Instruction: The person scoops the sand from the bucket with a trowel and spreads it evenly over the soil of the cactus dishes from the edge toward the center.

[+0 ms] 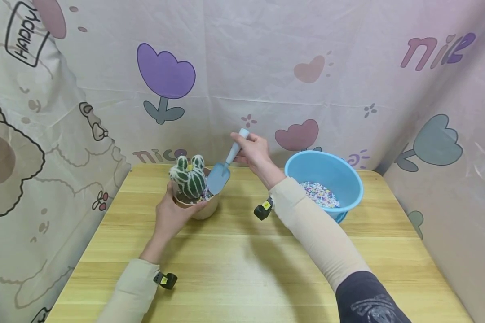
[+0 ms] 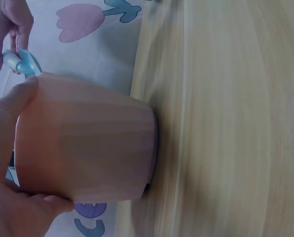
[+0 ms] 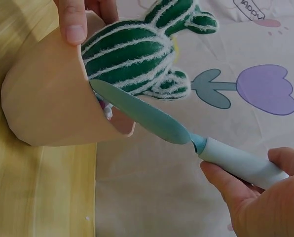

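Note:
My right hand [image 1: 255,151] grips the pale handle of a small blue garden trowel [image 3: 142,111]. The trowel's blade slants down over the rim of a beige flower pot [image 2: 88,138], its tip just inside the edge. A green cactus with white fuzzy stripes [image 1: 190,181] stands in the pot, with colourful pebbles [image 3: 107,109] beside it under the blade. My left hand [image 1: 174,215] holds the pot near its rim, thumb on the near side and fingers round the far side. The pot stands on the wooden table.
A light blue basin [image 1: 349,175] with multicoloured pebbles [image 1: 320,194] stands on the right of the wooden table [image 1: 226,269], beside my right forearm. A printed cloth [image 1: 234,54] hangs behind the table and along both sides.

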A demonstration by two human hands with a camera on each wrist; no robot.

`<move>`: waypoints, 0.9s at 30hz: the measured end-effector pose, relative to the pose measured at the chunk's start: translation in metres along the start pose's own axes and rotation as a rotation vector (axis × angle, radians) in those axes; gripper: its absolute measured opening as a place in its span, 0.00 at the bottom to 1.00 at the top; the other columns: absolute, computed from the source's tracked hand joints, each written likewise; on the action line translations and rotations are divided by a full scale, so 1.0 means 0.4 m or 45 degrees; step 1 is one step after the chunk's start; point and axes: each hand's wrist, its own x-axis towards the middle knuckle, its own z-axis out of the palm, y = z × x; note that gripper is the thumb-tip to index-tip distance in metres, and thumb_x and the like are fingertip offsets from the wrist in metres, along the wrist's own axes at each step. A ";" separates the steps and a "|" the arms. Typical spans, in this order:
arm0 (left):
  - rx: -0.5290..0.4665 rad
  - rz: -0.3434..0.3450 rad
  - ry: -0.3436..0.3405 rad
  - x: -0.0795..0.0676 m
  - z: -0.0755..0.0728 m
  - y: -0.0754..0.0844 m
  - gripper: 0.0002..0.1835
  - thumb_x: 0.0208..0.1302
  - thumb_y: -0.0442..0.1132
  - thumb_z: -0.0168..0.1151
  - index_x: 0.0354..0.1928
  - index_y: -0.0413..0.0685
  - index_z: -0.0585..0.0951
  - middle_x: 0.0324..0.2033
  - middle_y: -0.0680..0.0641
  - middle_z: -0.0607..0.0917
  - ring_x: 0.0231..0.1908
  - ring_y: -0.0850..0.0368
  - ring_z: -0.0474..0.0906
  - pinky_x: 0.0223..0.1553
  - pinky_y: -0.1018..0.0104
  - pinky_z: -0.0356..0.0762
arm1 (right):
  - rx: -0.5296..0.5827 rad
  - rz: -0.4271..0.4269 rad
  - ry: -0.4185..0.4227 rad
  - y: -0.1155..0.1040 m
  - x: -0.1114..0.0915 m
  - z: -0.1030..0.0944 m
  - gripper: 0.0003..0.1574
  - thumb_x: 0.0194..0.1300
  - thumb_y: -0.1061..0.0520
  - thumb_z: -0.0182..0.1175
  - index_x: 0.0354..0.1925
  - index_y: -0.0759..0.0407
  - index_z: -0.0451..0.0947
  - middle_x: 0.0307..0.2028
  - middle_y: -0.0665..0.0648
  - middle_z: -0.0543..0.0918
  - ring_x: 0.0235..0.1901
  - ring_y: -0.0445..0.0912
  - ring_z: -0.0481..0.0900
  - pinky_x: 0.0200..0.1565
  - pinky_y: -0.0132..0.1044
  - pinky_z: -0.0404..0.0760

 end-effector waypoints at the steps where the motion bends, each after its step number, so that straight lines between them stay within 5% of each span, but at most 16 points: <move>1: 0.000 -0.001 0.005 -0.001 0.001 0.002 0.65 0.46 0.62 0.85 0.80 0.46 0.59 0.70 0.30 0.76 0.70 0.31 0.73 0.72 0.33 0.72 | 0.000 -0.003 0.000 -0.001 -0.001 0.000 0.24 0.69 0.51 0.72 0.58 0.61 0.84 0.42 0.61 0.86 0.41 0.58 0.91 0.47 0.48 0.94; 11: -0.058 -0.016 0.048 -0.011 0.015 0.011 0.64 0.45 0.60 0.87 0.79 0.47 0.60 0.68 0.31 0.78 0.69 0.33 0.75 0.71 0.34 0.74 | -0.005 -0.023 -0.005 -0.006 -0.007 0.002 0.23 0.69 0.51 0.73 0.57 0.62 0.84 0.38 0.58 0.85 0.32 0.50 0.90 0.46 0.48 0.94; 19: -0.047 -0.049 0.051 -0.015 0.021 0.014 0.66 0.45 0.62 0.86 0.81 0.47 0.57 0.69 0.30 0.77 0.69 0.32 0.74 0.71 0.34 0.74 | -0.026 -0.053 -0.021 -0.005 -0.011 0.005 0.24 0.70 0.51 0.72 0.58 0.63 0.84 0.52 0.72 0.85 0.29 0.48 0.89 0.45 0.48 0.94; 27: -0.029 -0.121 -0.007 -0.025 -0.005 0.022 0.72 0.46 0.64 0.84 0.85 0.46 0.50 0.75 0.29 0.69 0.75 0.31 0.67 0.76 0.35 0.67 | -0.007 -0.053 -0.017 -0.012 -0.012 -0.006 0.24 0.70 0.51 0.71 0.57 0.65 0.83 0.37 0.60 0.85 0.29 0.48 0.89 0.46 0.48 0.94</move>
